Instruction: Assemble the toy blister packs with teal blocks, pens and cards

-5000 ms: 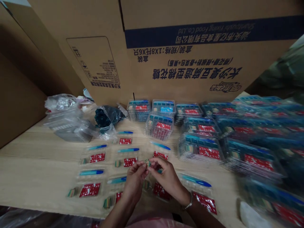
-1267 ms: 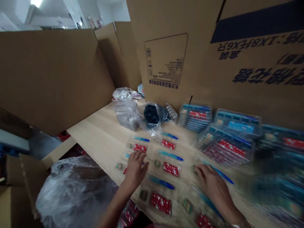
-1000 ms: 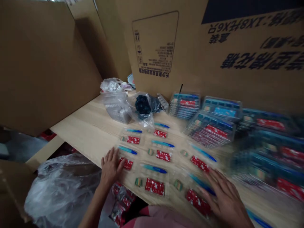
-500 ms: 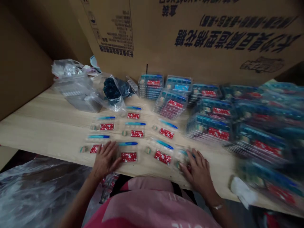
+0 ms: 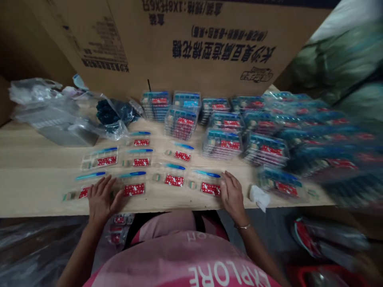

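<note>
Several clear plastic trays lie in loose rows on the table, each with a blue pen-like stick, a red patterned packet and a small greenish-beige piece. My left hand (image 5: pixel 103 197) rests with fingers spread over the front-left tray, partly covering its red packet (image 5: pixel 84 193). Just right of it is another tray with a red packet (image 5: pixel 134 189). My right hand (image 5: pixel 232 195) is laid along the right edge of the front-right tray, its fingers stretched out beside the red packet (image 5: pixel 211 188) and the blue stick (image 5: pixel 207 173). Neither hand grips anything visible.
Stacks of filled trays (image 5: pixel 222 144) stand at the back and right, blurred at far right. A crumpled white tissue (image 5: pixel 259 197) lies near the front edge. Clear trays (image 5: pixel 67 133) and a plastic bag with dark contents (image 5: pixel 109 115) sit back left, before a large carton (image 5: pixel 191 71).
The view has turned to the right. My right hand has slid off the top of the front-right tray to its right edge, uncovering its contents. My left hand stays over its tray.
</note>
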`<state>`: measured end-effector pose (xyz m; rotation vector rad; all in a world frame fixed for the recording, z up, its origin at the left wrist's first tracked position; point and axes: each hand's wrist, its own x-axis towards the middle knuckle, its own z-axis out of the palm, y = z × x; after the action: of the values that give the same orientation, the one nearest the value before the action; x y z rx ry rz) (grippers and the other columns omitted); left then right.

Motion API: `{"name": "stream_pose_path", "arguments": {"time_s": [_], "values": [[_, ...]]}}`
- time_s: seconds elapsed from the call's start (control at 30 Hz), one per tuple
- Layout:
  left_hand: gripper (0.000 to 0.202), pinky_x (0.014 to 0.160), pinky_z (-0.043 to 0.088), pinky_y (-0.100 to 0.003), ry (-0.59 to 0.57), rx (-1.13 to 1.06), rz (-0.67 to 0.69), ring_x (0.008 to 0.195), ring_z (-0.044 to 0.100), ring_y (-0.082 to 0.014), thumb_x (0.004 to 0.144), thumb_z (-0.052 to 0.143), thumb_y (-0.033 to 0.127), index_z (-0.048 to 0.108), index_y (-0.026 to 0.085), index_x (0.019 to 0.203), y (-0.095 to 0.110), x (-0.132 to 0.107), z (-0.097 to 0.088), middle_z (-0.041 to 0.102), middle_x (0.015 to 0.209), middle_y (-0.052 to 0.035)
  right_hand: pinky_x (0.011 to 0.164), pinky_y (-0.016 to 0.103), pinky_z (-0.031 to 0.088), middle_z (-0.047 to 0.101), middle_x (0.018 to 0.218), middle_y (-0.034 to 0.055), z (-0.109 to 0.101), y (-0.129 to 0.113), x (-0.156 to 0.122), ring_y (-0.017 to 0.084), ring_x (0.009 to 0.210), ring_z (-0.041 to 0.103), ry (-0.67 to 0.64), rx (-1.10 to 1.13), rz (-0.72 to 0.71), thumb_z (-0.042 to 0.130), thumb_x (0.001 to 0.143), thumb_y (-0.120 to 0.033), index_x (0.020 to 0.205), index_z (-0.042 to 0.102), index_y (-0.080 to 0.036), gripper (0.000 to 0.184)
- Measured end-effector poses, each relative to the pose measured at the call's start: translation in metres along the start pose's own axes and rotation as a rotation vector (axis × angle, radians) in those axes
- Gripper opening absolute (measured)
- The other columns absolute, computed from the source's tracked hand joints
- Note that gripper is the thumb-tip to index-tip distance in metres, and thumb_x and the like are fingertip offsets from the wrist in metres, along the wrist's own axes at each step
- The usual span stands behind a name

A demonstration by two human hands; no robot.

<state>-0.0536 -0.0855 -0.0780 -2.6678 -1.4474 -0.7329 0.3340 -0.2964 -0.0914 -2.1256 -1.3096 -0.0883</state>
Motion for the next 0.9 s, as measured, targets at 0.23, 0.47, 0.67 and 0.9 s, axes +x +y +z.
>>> {"name": "stream_pose_path", "arguments": {"time_s": [0.23, 0.47, 0.67, 0.9], "values": [[0.021, 0.093, 0.041, -0.045, -0.009, -0.129, 0.252, 0.110, 0.055, -0.0260, 0.085, 0.048, 0.023, 0.066, 0.023, 0.098, 0.051, 0.014, 0.011, 0.069, 0.107, -0.0071, 0.092, 0.043, 0.042, 0.062, 0.102, 0.0128, 0.016, 0.026, -0.014, 0.025, 0.100, 0.053, 0.152, 0.126, 0.082, 0.034, 0.093, -0.039, 0.102, 0.061, -0.016, 0.036], [0.016, 0.090, 0.043, -0.042, -0.314, -0.125, 0.464, 0.102, 0.056, -0.0241, 0.085, 0.053, 0.021, 0.066, 0.019, 0.093, 0.106, 0.047, 0.021, 0.068, 0.103, -0.0089, 0.088, 0.040, 0.044, 0.063, 0.097, 0.0121, 0.012, 0.022, -0.013, 0.024, 0.096, 0.055, 0.156, 0.159, 0.067, 0.033, 0.093, -0.040, 0.098, 0.061, -0.016, 0.036], [0.013, 0.089, 0.046, -0.041, -0.323, -0.135, 0.433, 0.098, 0.057, -0.0227, 0.085, 0.052, 0.017, 0.064, 0.017, 0.090, 0.107, 0.044, 0.026, 0.066, 0.098, -0.0088, 0.086, 0.040, 0.045, 0.064, 0.095, 0.0116, 0.015, 0.027, -0.012, 0.025, 0.093, 0.057, 0.123, 0.120, 0.025, 0.037, 0.092, -0.043, 0.097, 0.060, -0.017, 0.035], [0.024, 0.097, 0.042, -0.041, -0.308, -0.087, 0.380, 0.111, 0.054, -0.0243, 0.084, 0.051, 0.017, 0.062, 0.015, 0.105, 0.111, 0.030, 0.027, 0.063, 0.113, -0.0116, 0.085, 0.044, 0.045, 0.063, 0.100, 0.0155, 0.019, 0.033, -0.016, 0.029, 0.095, 0.055, 0.117, 0.018, 0.031, 0.036, 0.088, -0.051, 0.107, 0.057, -0.014, 0.046]]}}
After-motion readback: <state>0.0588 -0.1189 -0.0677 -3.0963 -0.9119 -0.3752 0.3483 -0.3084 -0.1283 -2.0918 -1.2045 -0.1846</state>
